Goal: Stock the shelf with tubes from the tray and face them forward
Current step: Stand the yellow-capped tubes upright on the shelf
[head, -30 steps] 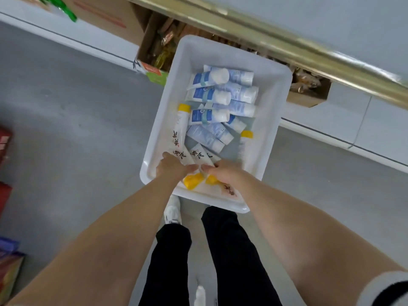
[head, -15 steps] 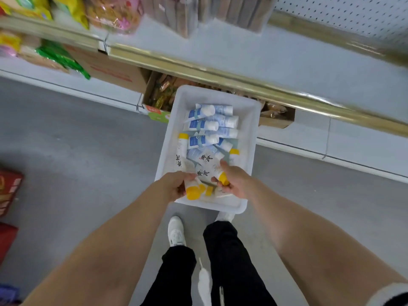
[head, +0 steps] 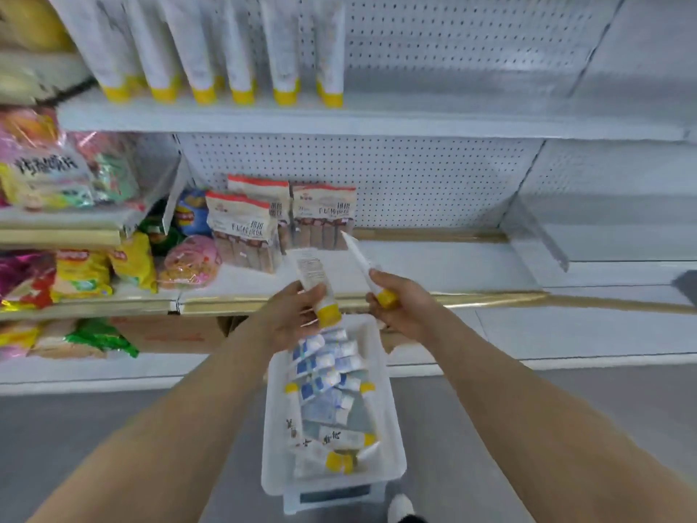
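Tube (head: 311,272) in left hand (head: 290,318): print unreadable; second tube (head: 359,257) in right hand (head: 409,311).

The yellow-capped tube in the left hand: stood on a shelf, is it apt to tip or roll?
Probably tippy: the tube is tall over a narrow yellow cap. Yet the row of tubes on the upper shelf stands cap-down, so the flat cap seems to hold. Likely light: the left hand holds it near the cap end alone.

I log one head-worn view, facing forward and down. It stands near the shelf (head: 433,266), with the tray (head: 270,428) before that shelf.
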The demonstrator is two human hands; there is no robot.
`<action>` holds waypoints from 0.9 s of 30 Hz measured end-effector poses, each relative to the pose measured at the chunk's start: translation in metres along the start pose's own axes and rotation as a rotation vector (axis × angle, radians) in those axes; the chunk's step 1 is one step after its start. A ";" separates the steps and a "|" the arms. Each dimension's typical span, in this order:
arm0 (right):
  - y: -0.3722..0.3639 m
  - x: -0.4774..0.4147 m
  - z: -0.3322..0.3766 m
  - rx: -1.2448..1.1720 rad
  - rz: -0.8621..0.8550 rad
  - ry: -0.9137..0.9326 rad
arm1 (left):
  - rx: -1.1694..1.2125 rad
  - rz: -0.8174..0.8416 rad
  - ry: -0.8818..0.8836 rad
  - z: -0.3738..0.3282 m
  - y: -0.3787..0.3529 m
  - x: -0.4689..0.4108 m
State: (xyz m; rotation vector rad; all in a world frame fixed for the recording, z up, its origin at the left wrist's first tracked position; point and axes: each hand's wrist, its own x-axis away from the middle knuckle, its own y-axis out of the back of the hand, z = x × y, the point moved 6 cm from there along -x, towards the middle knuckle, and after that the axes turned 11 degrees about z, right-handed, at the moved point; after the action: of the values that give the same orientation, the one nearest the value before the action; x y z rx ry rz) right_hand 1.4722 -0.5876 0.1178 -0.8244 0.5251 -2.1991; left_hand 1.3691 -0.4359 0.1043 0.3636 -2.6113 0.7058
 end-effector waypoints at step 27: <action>-0.026 -0.079 0.383 0.641 -0.182 0.748 | -0.536 -0.312 -0.739 -0.334 -0.183 -0.159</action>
State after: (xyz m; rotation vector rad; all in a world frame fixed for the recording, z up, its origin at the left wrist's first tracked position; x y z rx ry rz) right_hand 1.7669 -0.5563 0.3743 0.3184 0.0468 -2.5831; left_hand 1.6789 -0.3910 0.3733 0.9712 -3.1399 -0.3116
